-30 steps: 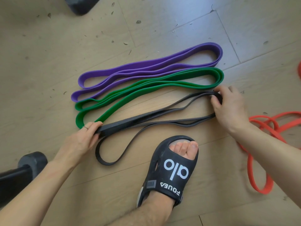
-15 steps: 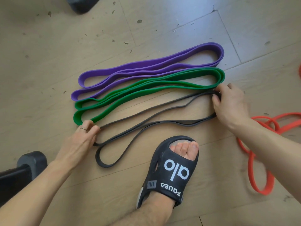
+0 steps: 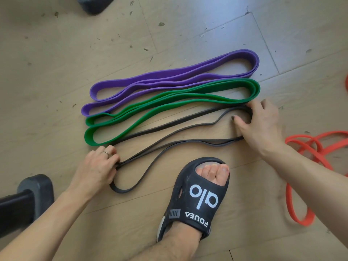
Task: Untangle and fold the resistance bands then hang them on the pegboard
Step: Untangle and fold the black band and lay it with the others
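Three bands lie folded side by side on the wooden floor. The purple band [image 3: 169, 76] is farthest, the green band [image 3: 175, 108] sits just below it, and a thin black band [image 3: 169, 129] is nearest. My left hand [image 3: 98, 166] grips the black band's left fold, with one loop trailing loose toward my foot. My right hand [image 3: 261, 125] presses on its right fold, thumb inside the loop. An orange band [image 3: 305, 157] lies tangled on the floor at the right, untouched. No pegboard is in view.
My foot in a black slide sandal [image 3: 197, 196] stands just below the black band. A dark dumbbell [image 3: 28, 196] lies at the lower left, and another dark object [image 3: 94, 4] sits at the top edge.
The black band's strands have spread apart and now lie thinner. My left hand has slid down and left with its fold; my right hand has stayed at the right fold.
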A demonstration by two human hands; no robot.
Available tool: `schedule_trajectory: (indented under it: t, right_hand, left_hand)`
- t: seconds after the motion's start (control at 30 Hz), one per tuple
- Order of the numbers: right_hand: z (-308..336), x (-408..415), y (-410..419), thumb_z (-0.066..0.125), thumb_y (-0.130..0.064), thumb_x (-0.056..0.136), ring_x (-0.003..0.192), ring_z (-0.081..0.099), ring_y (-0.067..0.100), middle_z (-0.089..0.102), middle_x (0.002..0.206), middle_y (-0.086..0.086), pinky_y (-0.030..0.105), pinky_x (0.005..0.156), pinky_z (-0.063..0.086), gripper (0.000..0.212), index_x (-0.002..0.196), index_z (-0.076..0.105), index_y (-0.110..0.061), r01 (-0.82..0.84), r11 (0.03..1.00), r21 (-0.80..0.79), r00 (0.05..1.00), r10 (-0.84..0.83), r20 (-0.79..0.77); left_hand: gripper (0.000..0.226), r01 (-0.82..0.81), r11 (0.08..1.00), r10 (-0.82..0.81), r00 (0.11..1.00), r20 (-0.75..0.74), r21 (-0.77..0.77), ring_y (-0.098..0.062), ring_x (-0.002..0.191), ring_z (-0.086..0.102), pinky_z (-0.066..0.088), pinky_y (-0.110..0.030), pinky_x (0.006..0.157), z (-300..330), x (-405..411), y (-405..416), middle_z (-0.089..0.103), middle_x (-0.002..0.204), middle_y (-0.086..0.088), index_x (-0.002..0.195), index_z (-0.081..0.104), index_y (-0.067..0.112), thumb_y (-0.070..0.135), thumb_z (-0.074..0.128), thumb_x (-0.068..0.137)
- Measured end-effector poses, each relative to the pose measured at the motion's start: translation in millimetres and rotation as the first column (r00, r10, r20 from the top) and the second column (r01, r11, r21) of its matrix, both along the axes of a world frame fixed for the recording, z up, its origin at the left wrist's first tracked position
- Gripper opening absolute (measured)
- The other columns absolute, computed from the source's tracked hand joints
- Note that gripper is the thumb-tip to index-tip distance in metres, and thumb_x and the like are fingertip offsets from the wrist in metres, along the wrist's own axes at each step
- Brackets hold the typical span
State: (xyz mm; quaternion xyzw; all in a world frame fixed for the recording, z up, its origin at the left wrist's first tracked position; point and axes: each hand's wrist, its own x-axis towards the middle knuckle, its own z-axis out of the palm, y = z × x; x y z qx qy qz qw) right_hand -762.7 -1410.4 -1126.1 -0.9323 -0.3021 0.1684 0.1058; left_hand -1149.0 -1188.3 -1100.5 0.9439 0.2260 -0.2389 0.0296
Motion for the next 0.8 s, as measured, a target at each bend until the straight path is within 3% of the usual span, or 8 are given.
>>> schedule_trajectory:
  t: [0.07,0.13,0.2,0.37,0.43,0.53,0.67,0.8]
  right_hand:
    - [-0.2,0.2,0.5,0.069,-0.042,0.089,0.102,0.055,0.043,0.055,0.105,0.021,0.050,0.083,0.048,0.043,0.114,0.062,-0.008,0.011,1.000,-0.003,1.000,-0.011,0.010]
    - [-0.7,0.9,0.7,0.066,-0.038,0.092,0.099,0.055,0.044,0.056,0.104,0.021,0.049,0.081,0.048,0.036,0.109,0.061,-0.007,0.005,1.000,-0.012,1.000,-0.005,0.028]
    - [-1.5,1.4,0.4,0.063,-0.034,0.094,0.099,0.055,0.043,0.056,0.104,0.021,0.047,0.080,0.046,0.030,0.106,0.060,-0.007,0.005,1.000,-0.020,1.000,-0.005,0.029]
    - [-1.6,0.9,-0.6,0.062,-0.030,0.093,0.101,0.054,0.042,0.054,0.107,0.019,0.046,0.079,0.045,0.029,0.110,0.058,-0.007,0.006,1.000,-0.023,1.000,-0.006,0.000]
    - [-1.8,-1.1,-1.7,0.063,-0.028,0.090,0.101,0.054,0.044,0.055,0.108,0.021,0.049,0.082,0.046,0.033,0.114,0.057,-0.006,-0.003,1.000,-0.006,1.000,0.004,0.030]
    - [-1.1,-9.0,-4.2,0.062,-0.023,0.085,0.095,0.054,0.044,0.055,0.104,0.024,0.050,0.080,0.041,0.036,0.114,0.057,-0.003,-0.055,0.995,0.087,0.986,0.040,0.160]
    - [7.8,-28.6,-1.7,0.059,-0.027,0.081,0.094,0.055,0.039,0.057,0.106,0.019,0.046,0.081,0.040,0.039,0.113,0.059,-0.006,-0.276,0.935,0.223,0.946,0.224,0.232]
    - [14.0,-43.9,4.2,0.064,-0.047,0.083,0.126,0.051,0.032,0.057,0.135,0.010,0.043,0.109,0.036,0.070,0.142,0.052,-0.012,-0.628,0.759,0.170,0.777,0.622,0.096]
  left_hand:
    - [0.025,0.008,1.000,-0.008,1.000,0.007,0.024,-0.033,0.069,0.054,0.044,-0.041,0.053,-1.8,-9.1,2.6,0.059,0.082,-0.009,0.082,0.066,0.010,0.026,0.047,0.081]
    - [0.024,-0.047,0.998,0.048,0.999,-0.020,0.042,-0.032,0.069,0.056,0.045,-0.040,0.055,1.8,-18.3,4.0,0.058,0.081,-0.007,0.087,0.067,0.011,0.027,0.050,0.085]
    - [0.019,-0.119,0.992,0.121,0.992,-0.035,0.033,-0.030,0.071,0.058,0.048,-0.039,0.057,4.1,-25.2,4.9,0.059,0.084,-0.005,0.092,0.068,0.012,0.025,0.057,0.085]
    - [0.045,-0.172,0.985,0.172,0.985,0.003,-0.015,-0.033,0.080,0.062,0.051,-0.042,0.064,9.0,-16.2,-6.1,0.064,0.098,-0.008,0.104,0.066,0.010,0.038,0.042,0.079]
    - [0.050,-0.173,0.985,0.174,0.981,0.080,-0.018,-0.034,0.089,0.062,0.051,-0.043,0.072,11.7,-4.4,-15.7,0.063,0.110,-0.010,0.113,0.068,0.010,0.041,0.046,0.080]
    - [0.070,-0.111,0.991,0.120,0.983,0.140,-0.074,-0.037,0.120,0.054,0.047,-0.049,0.100,10.2,16.4,-31.5,0.054,0.137,-0.014,0.132,0.062,0.015,0.060,0.059,0.078]
    - [0.110,-0.069,0.991,0.074,0.996,0.039,-0.111,-0.038,0.147,0.030,0.023,-0.053,0.123,-0.9,50.0,-46.1,0.028,0.161,-0.019,0.153,0.038,0.021,0.076,0.069,0.063]
    - [0.118,-0.075,0.996,0.076,0.997,0.009,-0.056,-0.038,0.151,0.024,0.012,-0.050,0.127,-5.9,73.8,-53.5,0.025,0.161,-0.023,0.157,0.023,0.024,0.068,0.078,0.062]
